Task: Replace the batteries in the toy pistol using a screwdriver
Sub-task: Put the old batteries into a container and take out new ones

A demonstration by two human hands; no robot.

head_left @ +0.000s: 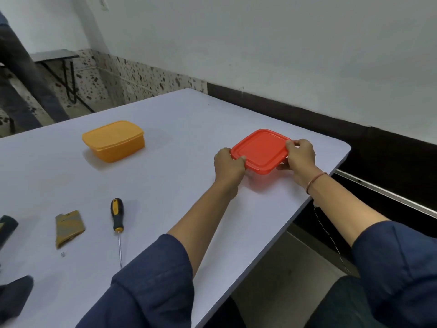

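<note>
On a pale table (165,185), the left hand (228,166) and right hand (301,159) curl around opposite edges of a red lidded box (260,150) at 2 o'clock, its contents hidden. The screwdriver (117,216) lies free at 8 o'clock. A dark object (7,227) at 9 o'clock is cut off and cannot be identified.

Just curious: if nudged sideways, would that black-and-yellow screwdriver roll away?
Probably a little: the screwdriver has a rounded-looking handle and the table looks smooth. The handle is thicker than the thin shaft, so it would likely curve, not run straight.
</note>
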